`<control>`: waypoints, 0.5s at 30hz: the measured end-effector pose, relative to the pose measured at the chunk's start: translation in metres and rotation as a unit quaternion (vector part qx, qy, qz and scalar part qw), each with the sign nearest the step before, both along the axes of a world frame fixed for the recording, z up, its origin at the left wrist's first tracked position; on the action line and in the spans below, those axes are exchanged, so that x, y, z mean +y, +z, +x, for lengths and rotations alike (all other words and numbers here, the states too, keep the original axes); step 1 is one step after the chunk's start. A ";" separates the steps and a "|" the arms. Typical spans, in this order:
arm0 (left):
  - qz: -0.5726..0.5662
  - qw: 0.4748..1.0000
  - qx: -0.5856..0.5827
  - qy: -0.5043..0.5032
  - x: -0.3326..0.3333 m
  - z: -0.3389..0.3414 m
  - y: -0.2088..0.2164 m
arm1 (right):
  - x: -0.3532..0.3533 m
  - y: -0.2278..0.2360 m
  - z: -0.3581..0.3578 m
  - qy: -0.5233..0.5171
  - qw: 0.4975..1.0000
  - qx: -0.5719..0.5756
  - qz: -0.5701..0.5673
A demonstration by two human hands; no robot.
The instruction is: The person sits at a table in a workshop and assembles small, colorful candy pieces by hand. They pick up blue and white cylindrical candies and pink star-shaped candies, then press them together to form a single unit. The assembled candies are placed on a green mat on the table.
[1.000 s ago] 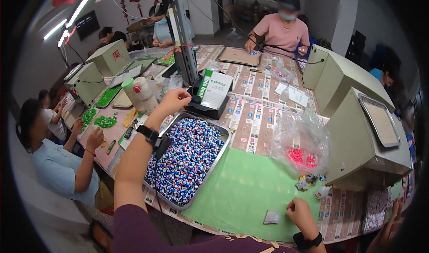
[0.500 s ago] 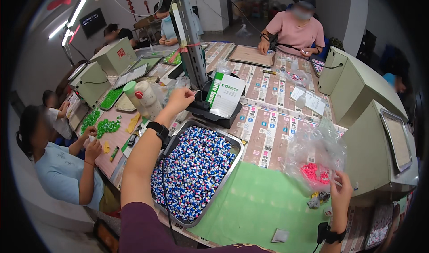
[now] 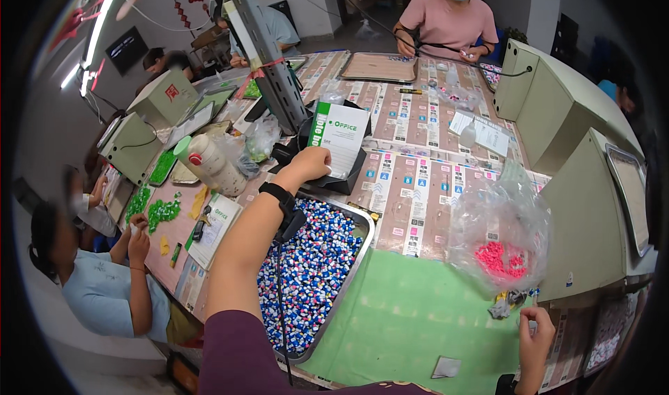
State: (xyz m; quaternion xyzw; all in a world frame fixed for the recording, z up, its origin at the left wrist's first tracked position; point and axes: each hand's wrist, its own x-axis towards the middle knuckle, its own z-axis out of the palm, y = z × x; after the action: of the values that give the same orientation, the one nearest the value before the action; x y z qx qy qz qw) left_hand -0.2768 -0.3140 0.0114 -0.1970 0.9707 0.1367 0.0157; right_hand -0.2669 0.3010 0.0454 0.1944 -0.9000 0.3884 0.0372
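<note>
My left hand reaches over a metal tray heaped with small blue, white and pink pieces. Its fingers are bent together at the lower edge of a white and green notebook, which leans in a black desk box. What the fingertips hold, if anything, is too small to make out. My right hand hovers at the right edge of a green mat, fingers loosely curled and apart, with nothing visible in them. Just beyond it lies a clear plastic bag with pink pieces.
A slotted metal post rises behind the box. Pale metal cabinets line the right side. A folded grey-white square lies on the mat. Co-workers sit at the left and far side. Bottles stand left of the tray.
My left hand has moved right and nearer, from beside the notebook to its lower front. My right hand has moved down, away from the bag, its fingers more curled. The view has shifted slightly.
</note>
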 end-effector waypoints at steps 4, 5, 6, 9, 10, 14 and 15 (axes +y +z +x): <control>0.026 0.998 -0.045 -0.030 -0.005 -0.010 -0.010 | 0.003 -0.004 0.002 0.000 1.000 -0.005 -0.003; 0.031 0.998 -0.047 -0.032 -0.008 -0.010 -0.012 | 0.004 -0.005 0.002 0.000 1.000 -0.008 -0.002; 0.036 0.998 -0.049 -0.033 -0.010 -0.009 -0.014 | 0.004 -0.005 0.002 0.000 1.000 -0.011 -0.003; 0.010 0.998 -0.053 -0.031 0.002 -0.009 -0.001 | 0.004 -0.007 0.002 -0.007 1.000 -0.017 -0.006; -0.004 0.999 -0.034 -0.020 0.003 -0.006 0.000 | 0.003 -0.007 0.001 -0.007 1.000 -0.017 -0.007; -0.008 1.000 0.025 -0.006 -0.004 0.005 -0.002 | 0.002 -0.011 0.001 -0.003 1.000 -0.017 -0.007; 0.005 0.999 0.035 -0.010 -0.006 0.007 -0.004 | 0.002 -0.013 0.001 0.002 1.000 -0.015 -0.002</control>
State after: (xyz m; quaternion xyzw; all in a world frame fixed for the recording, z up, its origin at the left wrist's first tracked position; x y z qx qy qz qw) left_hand -0.2699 -0.3204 0.0071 -0.1826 0.9719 0.1480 -0.0161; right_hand -0.2661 0.3034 0.0323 0.1900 -0.8992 0.3934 0.0234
